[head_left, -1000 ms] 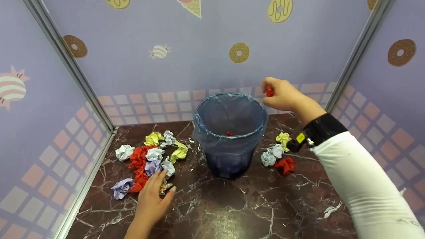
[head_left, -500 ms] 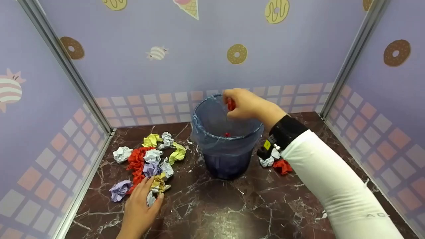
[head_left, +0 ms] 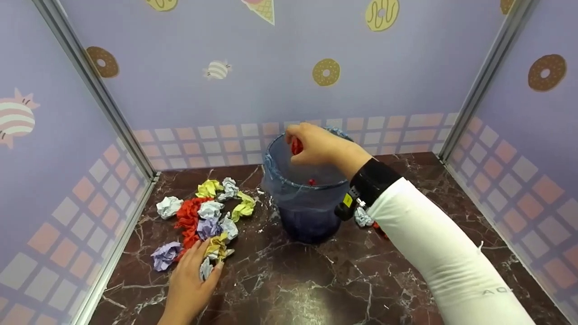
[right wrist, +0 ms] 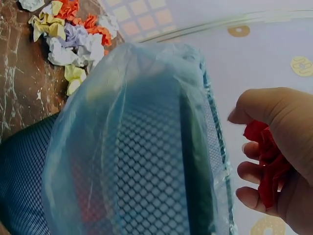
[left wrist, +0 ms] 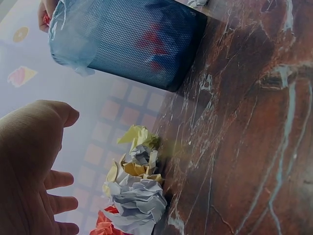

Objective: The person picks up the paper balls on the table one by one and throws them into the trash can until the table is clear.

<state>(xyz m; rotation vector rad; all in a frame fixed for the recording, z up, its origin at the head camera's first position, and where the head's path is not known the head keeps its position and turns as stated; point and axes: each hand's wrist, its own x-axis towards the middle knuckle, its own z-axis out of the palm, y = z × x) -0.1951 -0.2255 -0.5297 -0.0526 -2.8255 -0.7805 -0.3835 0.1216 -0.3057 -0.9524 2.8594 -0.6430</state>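
Note:
Over the mouth of a blue mesh wastebasket (head_left: 307, 221) lined with a clear bluish bag, my right hand (head_left: 316, 146) holds a crumpled red paper ball (head_left: 296, 146). The right wrist view shows the red paper (right wrist: 267, 164) within its curled fingers. My left hand (head_left: 192, 280) is by the near edge of a heap of crumpled paper, fingers extended. Close to it lie a yellow paper ball (head_left: 217, 246), a grey-white one (head_left: 206, 269) and a purple one (head_left: 166, 256). In the left wrist view the fingers of the left hand (left wrist: 29, 161) are spread and hold nothing.
More balls lie in the left heap: red paper (head_left: 187, 216), white paper (head_left: 170, 207) and yellow-green paper (head_left: 244, 206). Right of the basket, grey-white paper (head_left: 363, 217) is partly hidden by my right arm. Patterned purple panels (head_left: 271, 90) enclose the dark marbled table (head_left: 307, 284).
My right hand has moved left, from beside the basket to over its opening, still holding the red paper. My left hand has drawn back slightly toward me and left, uncovering yellow and grey-white paper.

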